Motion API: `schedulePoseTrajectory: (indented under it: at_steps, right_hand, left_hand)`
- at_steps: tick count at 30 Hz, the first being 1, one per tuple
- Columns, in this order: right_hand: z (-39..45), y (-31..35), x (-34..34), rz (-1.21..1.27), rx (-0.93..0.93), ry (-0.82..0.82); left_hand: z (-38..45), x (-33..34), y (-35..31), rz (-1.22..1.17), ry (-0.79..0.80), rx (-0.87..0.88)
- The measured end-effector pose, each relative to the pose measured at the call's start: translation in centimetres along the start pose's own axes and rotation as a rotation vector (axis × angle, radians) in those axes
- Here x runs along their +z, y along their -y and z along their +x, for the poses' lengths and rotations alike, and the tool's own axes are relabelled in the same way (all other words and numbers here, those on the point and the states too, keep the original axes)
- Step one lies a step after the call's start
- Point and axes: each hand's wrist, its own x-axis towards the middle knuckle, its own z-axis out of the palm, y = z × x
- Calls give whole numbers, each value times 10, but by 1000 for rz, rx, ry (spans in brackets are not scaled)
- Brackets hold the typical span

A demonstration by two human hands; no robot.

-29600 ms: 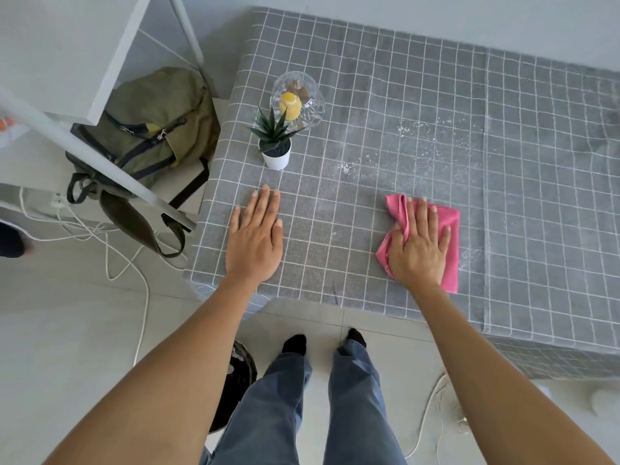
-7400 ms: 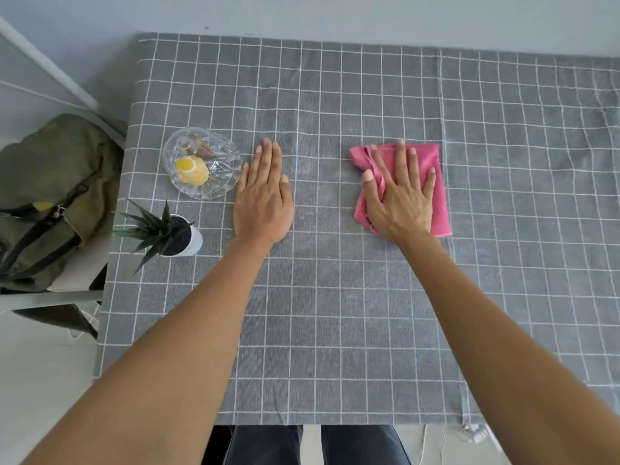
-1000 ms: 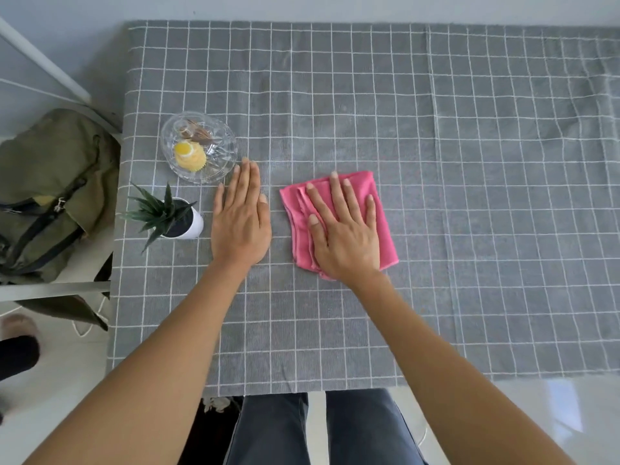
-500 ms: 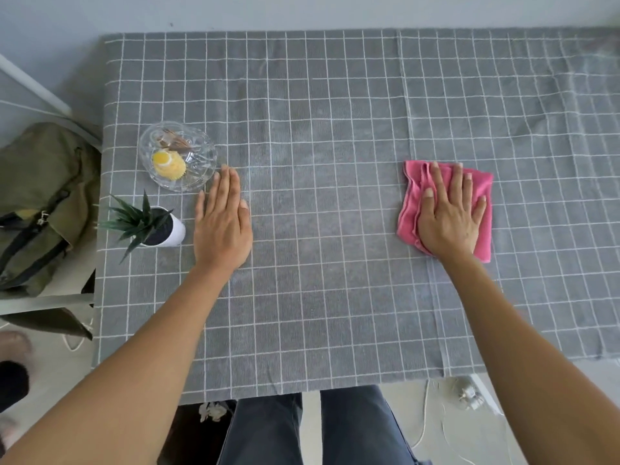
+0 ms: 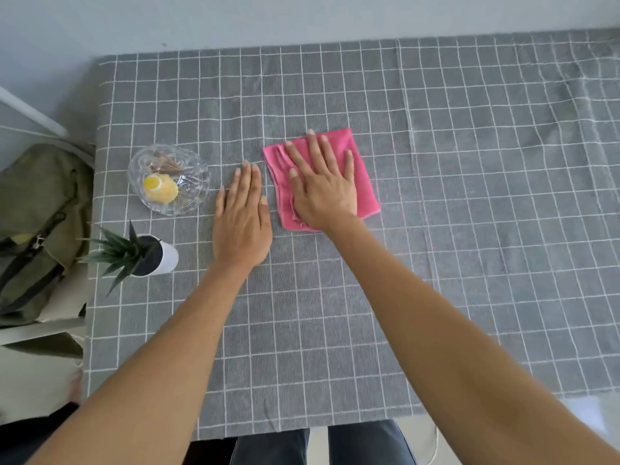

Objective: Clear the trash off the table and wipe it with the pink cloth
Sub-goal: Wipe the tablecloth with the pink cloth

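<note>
Since half a second ago, the right hand (image 5: 323, 189) has swept the pink cloth (image 5: 360, 176) leftward across the table (image 5: 469, 196), from well to the right to just beside the left hand (image 5: 242, 219). That right hand lies flat with fingers spread, pressing down on the folded cloth and covering most of its middle; only the cloth's edges and right side show. The left hand rests open, palm down on the grey checked tablecloth, holding nothing, a narrow gap between it and the cloth. To its left stands a glass dish (image 5: 168, 180) holding a yellow item and some thin brownish pieces, possibly wrappers, too blurred to name. A small potted plant (image 5: 141, 255) sits near the table's left edge. Off the table, an olive backpack (image 5: 37, 223) is cut off by the frame's left border.
</note>
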Motion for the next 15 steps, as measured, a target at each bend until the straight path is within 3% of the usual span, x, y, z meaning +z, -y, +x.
schedulePoseTrajectory:
  at_steps: [6, 12, 15]
  right_hand:
    - [4, -44, -16, 8, -20, 23]
    - [3, -144, -49, -27, 249, -39]
    - [3, -155, -54, 8, 378, -63]
  left_hand:
    - [0, 0, 1, -22, 2, -29]
    - [0, -1, 2, -28, 3, -42]
    - [0, 0, 2, -23, 1, -56]
